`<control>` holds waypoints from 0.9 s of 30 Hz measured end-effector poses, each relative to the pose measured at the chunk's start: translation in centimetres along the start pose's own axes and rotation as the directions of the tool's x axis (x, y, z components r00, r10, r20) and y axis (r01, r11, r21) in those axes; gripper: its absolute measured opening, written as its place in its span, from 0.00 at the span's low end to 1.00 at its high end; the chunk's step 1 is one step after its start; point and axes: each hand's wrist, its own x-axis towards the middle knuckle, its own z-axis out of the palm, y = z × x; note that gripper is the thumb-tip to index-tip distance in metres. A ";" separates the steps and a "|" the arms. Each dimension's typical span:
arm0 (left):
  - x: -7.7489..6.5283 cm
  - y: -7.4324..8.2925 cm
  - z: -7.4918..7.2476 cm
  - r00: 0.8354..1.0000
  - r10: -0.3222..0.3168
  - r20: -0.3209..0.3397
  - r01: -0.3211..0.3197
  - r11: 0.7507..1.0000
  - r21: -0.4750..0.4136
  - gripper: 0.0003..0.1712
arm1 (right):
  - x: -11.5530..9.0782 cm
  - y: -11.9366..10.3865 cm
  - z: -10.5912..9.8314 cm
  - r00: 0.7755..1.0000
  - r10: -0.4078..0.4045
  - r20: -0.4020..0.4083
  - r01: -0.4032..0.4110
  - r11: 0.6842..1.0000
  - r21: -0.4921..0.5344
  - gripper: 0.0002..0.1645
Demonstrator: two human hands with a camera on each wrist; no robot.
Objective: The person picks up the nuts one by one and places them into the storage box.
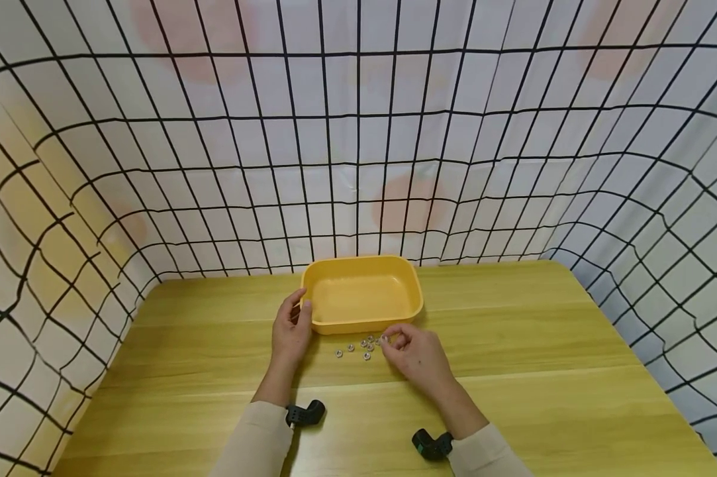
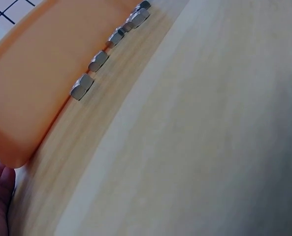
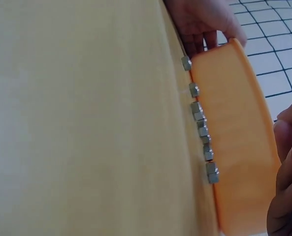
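A yellow plastic tray (image 1: 364,326) stands on the table with its long side toward me. At its left end, my left hand (image 1: 291,334) holds the wall, thumb and fingertips at the rim; the right wrist view shows this hand (image 3: 205,19) at the far end. Several metal hex nuts (image 1: 367,356) lie loose along the tray's front, and in the left wrist view one nut (image 2: 81,87) sits close by the wall. With thumb and forefinger together, my right hand (image 1: 418,354) pinches a small shiny nut (image 1: 384,339) near the tray's front right corner; its fingers mostly cover it.
The wooden table (image 1: 531,371) extends to both sides of the tray. Behind and beside it hangs a white curtain with a black grid pattern (image 1: 358,139). Each wrist wears a black camera, one on the left (image 1: 306,414) and one on the right (image 1: 432,445).
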 end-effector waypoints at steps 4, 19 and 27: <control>0.1 0.1 0.2 1.000 0.009 -0.005 -0.009 1.000 -0.009 0.20 | 0.5 -0.5 -0.2 1.000 -0.019 -0.014 0.019 1.000 -0.021 0.05; 0.3 -0.1 -0.4 1.000 0.027 0.002 -0.027 0.999 -0.017 0.20 | 3.2 -2.0 -1.3 0.994 -0.110 -0.015 0.107 0.987 -0.117 0.07; 0.2 -0.2 -0.4 1.000 0.026 0.009 -0.026 0.999 -0.036 0.20 | 4.6 -2.2 -1.6 0.998 -0.065 -0.002 0.064 0.982 -0.175 0.10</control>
